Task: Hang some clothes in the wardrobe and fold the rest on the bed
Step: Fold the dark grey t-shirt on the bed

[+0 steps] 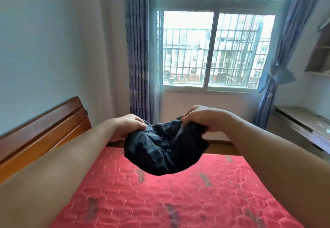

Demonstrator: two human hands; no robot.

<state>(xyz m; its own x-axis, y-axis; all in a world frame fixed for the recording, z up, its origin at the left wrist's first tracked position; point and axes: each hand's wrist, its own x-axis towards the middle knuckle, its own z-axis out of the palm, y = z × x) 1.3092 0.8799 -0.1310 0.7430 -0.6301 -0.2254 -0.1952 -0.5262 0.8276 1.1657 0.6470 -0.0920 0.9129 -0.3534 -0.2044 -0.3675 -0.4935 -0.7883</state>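
A dark, crumpled garment [164,149] hangs in the air above the far part of the bed [160,201], which has a red quilted cover. My left hand [128,127] grips the garment's left upper edge. My right hand [200,119] grips its right upper edge, fingers curled over the cloth. The cloth sags in a bunch between the two hands. Both arms are stretched out over the bed. No wardrobe is in view.
A wooden headboard [44,129] runs along the bed's left side against the wall. Beyond the bed is a barred window [212,49] with blue curtains [139,58]. A desk [303,126] and wall shelves [319,53] stand at the right.
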